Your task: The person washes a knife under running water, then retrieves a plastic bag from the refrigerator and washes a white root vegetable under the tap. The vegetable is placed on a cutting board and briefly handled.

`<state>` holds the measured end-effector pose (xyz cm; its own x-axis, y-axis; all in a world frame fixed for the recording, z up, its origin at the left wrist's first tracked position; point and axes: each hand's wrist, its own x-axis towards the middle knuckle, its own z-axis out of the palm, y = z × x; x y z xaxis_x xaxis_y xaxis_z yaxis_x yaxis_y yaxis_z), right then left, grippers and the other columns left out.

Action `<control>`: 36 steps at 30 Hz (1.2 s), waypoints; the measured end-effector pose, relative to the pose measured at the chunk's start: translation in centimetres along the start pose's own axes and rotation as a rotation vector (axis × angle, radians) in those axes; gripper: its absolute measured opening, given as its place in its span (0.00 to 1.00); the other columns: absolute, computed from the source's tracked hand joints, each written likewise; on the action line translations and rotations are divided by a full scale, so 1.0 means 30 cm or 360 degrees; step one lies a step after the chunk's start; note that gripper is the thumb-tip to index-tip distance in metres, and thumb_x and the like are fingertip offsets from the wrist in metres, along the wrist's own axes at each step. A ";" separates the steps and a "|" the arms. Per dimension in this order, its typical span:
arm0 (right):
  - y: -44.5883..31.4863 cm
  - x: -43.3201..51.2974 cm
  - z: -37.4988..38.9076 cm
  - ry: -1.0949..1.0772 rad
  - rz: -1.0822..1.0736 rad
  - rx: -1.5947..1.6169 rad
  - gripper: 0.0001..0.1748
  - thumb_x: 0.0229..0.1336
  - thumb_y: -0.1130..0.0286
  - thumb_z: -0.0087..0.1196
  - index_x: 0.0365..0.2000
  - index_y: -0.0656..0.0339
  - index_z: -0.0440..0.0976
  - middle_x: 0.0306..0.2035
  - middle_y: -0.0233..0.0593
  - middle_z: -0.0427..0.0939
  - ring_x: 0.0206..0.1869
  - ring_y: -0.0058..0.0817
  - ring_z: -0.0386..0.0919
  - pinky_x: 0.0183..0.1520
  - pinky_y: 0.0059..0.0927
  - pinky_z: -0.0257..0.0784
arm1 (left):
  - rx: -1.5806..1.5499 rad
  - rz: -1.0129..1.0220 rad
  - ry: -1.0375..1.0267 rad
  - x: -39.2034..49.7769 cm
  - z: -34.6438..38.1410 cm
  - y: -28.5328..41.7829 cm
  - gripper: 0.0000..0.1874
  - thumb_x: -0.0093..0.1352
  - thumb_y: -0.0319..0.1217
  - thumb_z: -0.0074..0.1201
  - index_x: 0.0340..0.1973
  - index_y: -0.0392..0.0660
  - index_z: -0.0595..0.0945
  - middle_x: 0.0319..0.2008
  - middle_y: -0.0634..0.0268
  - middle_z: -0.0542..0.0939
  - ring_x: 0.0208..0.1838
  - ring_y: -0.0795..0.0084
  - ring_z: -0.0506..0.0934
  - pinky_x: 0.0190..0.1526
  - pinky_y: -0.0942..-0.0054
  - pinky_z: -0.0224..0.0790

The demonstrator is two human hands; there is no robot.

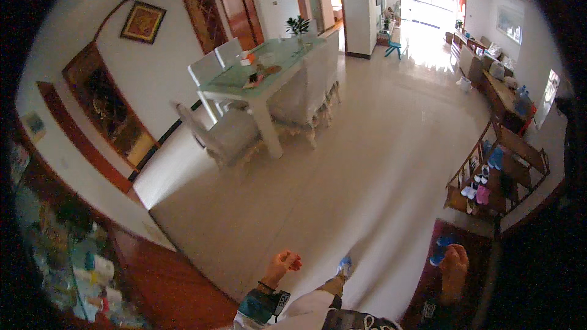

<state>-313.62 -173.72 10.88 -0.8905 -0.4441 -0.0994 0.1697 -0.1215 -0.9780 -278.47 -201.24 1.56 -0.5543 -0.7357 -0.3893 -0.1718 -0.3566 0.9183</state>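
Observation:
My left hand [283,267] hangs low at the bottom middle, its fingers curled in and nothing seen in them. A dark band circles the wrist below it. To the right, my right hand [454,259] is also loosely curled, with no object showing in it. In the picture it partly covers a pair of blue shoes [437,259] on a dark red mat [424,279]; I see no contact with them. Between the hands, my foot in a blue and light shoe cover or shoe [344,265] stands forward on the glossy tiled floor [330,201].
Left ahead stand a glass-topped dining table [286,57] and upholstered chairs [234,130]. A wooden shoe rack [500,183] holding several shoes lines the right wall. Farther off are a blue plastic chair [393,47] and a white bucket-like container [464,84]. A red-brown cabinet surface [160,275] borders the lower left.

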 end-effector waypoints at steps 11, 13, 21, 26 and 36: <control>-0.215 1.014 -0.276 0.0692 0.0080 0.0157 0.07 0.58 0.72 0.48 0.36 0.63 0.70 0.24 0.30 0.69 0.23 0.17 0.65 0.27 0.19 0.65 | 0.0240 0.0227 -0.0843 1.245 1.080 0.595 0.13 0.70 0.37 0.46 0.35 0.39 0.77 0.30 0.62 0.78 0.34 0.71 0.78 0.39 0.72 0.72; -0.202 1.221 -0.367 0.0764 0.0065 0.0301 0.06 0.58 0.73 0.48 0.36 0.64 0.70 0.24 0.30 0.69 0.22 0.17 0.65 0.27 0.20 0.66 | 0.0303 0.0197 -0.0878 1.414 1.277 0.614 0.12 0.70 0.37 0.46 0.35 0.40 0.76 0.30 0.62 0.78 0.34 0.71 0.78 0.40 0.71 0.72; -0.401 2.343 -0.427 0.0325 -0.0648 -0.0763 0.10 0.55 0.67 0.50 0.35 0.61 0.71 0.29 0.30 0.70 0.27 0.19 0.67 0.29 0.19 0.65 | 0.0166 0.0142 -0.0214 2.044 1.655 0.878 0.11 0.67 0.35 0.51 0.33 0.37 0.76 0.25 0.59 0.77 0.28 0.70 0.77 0.34 0.70 0.73; -0.477 3.105 -0.241 0.0100 -0.0082 0.0176 0.12 0.58 0.67 0.49 0.39 0.63 0.71 0.32 0.34 0.74 0.30 0.19 0.70 0.34 0.21 0.68 | -0.0133 0.0231 -0.0211 2.538 1.695 0.893 0.11 0.67 0.35 0.51 0.31 0.40 0.76 0.23 0.59 0.78 0.23 0.67 0.77 0.28 0.69 0.75; -0.554 4.162 -0.553 0.0865 -0.0180 0.0284 0.10 0.59 0.65 0.48 0.38 0.58 0.71 0.37 0.32 0.75 0.39 0.21 0.72 0.43 0.23 0.67 | 0.0346 0.0280 -0.0407 3.721 2.560 1.405 0.14 0.68 0.36 0.48 0.31 0.36 0.76 0.24 0.60 0.78 0.28 0.70 0.77 0.34 0.71 0.73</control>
<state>-434.63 -212.43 11.68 -0.9881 0.0939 -0.1221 0.0875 -0.3100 -0.9467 -410.12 -254.16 2.27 -0.7714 -0.5974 -0.2192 -0.2095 -0.0869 0.9739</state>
